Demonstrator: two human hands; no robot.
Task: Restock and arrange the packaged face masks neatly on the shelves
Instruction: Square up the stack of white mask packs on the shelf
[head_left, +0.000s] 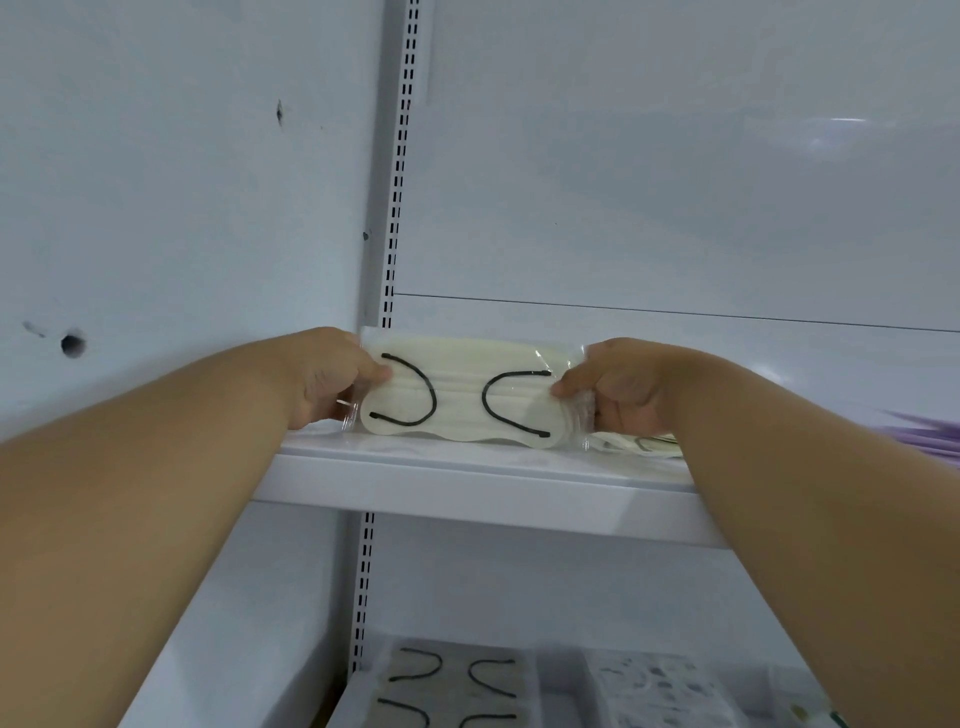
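Shelving fills my view: a white back panel (675, 182) with a slotted upright (400, 171), and a white upper shelf (467, 483) that my forearms cross, hiding its right end. On that shelf I hold a pack of masks (457, 395) upright on its long edge, cream masks with black ear loops in a clear wrapper, bottom edge touching the shelf near the upright. My left hand (322, 379) pinches the pack's left end, thumb on the front, the other fingers hidden behind the wrapper. My right hand (618, 389) pinches the right end the same way, its fingers curled round the crinkled wrapper edge. Just beside my right wrist another cream pack (644, 444) lies flat, mostly covered by my arm. Farther right, something purple (930, 436) is cut off by the frame edge; I cannot tell what it is. Below, the lower shelf (561, 691) shows blurred packs with black loops (447, 680) and a speckled pack (660, 686), both cropped at the bottom.
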